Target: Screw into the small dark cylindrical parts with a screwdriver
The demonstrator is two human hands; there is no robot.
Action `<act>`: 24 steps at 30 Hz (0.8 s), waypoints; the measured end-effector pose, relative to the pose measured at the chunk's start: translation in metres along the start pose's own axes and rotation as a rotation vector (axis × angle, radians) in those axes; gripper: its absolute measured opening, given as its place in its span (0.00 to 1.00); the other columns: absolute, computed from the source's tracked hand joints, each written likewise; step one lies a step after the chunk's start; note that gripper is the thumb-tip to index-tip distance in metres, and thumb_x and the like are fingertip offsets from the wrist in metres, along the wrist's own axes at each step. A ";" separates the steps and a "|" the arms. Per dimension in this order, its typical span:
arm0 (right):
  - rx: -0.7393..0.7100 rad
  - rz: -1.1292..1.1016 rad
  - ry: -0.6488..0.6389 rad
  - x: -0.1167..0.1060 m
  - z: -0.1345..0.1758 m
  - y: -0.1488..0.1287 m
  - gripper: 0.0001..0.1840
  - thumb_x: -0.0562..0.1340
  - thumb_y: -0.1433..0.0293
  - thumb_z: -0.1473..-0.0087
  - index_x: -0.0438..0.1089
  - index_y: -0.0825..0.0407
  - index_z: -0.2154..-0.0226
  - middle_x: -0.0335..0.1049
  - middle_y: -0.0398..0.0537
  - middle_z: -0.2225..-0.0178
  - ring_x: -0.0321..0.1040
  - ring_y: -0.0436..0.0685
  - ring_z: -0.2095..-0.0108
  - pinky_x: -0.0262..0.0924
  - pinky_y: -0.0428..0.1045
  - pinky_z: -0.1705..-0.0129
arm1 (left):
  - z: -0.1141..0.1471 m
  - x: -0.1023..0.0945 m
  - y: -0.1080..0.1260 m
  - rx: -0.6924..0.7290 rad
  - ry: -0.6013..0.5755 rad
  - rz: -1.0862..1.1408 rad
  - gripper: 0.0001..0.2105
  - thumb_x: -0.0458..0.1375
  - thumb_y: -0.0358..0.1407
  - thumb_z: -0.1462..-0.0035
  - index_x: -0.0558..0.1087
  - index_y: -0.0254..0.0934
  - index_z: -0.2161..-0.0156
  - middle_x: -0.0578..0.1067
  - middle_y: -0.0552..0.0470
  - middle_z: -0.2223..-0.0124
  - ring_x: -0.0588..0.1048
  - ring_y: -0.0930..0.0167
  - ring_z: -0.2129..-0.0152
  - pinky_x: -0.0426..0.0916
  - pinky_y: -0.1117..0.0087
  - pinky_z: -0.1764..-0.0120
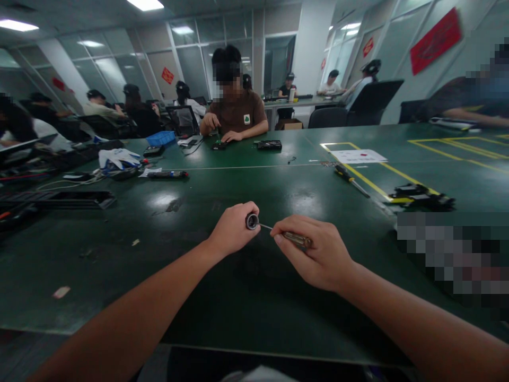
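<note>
- A round, hollow, dark part (252, 221) is gripped by the curled left hand (231, 229).
- At its right, a thin-shafted screwdriver (297, 239) is held by the bent right hand (318, 255).

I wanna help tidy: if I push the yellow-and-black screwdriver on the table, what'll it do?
The screwdriver might roll a bit, since its handle looks rounded. Its straight, metal-looking shaft probably won't bend, so it should feel stiff.

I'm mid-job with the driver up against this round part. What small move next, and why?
Probably tilt the round part slightly in the left hand: the right hand holds the thin screwdriver pointed at its side, but the tip is too small to tell whether it is seated.
</note>
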State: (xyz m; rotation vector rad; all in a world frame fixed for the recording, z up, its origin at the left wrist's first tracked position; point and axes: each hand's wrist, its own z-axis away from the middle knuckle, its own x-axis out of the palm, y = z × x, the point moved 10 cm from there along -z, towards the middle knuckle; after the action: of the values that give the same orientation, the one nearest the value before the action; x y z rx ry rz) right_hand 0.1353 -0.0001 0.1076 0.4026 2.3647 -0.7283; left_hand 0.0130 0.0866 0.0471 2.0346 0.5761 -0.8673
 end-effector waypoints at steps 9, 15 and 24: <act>0.011 -0.010 -0.056 0.006 -0.003 0.001 0.07 0.59 0.74 0.40 0.73 0.52 0.63 0.77 0.46 0.67 0.73 0.53 0.68 0.65 0.48 0.64 | 0.000 0.000 0.001 0.007 -0.005 0.000 0.04 0.60 0.33 0.45 0.68 0.38 0.67 0.72 0.56 0.69 0.68 0.72 0.73 0.58 0.69 0.68; 0.002 -0.015 0.000 0.000 -0.002 0.000 0.07 0.60 0.74 0.40 0.73 0.52 0.62 0.78 0.48 0.65 0.74 0.54 0.66 0.66 0.48 0.62 | -0.001 0.001 0.002 0.022 -0.003 0.017 0.05 0.59 0.35 0.43 0.68 0.38 0.67 0.71 0.56 0.69 0.68 0.72 0.72 0.58 0.69 0.68; -0.007 0.029 -0.025 0.003 -0.002 0.001 0.06 0.60 0.75 0.41 0.73 0.52 0.62 0.77 0.47 0.66 0.74 0.53 0.67 0.66 0.48 0.63 | 0.000 0.001 0.003 0.022 -0.010 0.005 0.04 0.60 0.34 0.43 0.68 0.38 0.67 0.72 0.56 0.69 0.69 0.71 0.72 0.58 0.69 0.67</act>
State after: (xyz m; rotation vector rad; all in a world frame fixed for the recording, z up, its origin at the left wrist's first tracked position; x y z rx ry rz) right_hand 0.1329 0.0021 0.1068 0.4215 2.3328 -0.7076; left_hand 0.0155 0.0850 0.0479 2.0499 0.5583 -0.8838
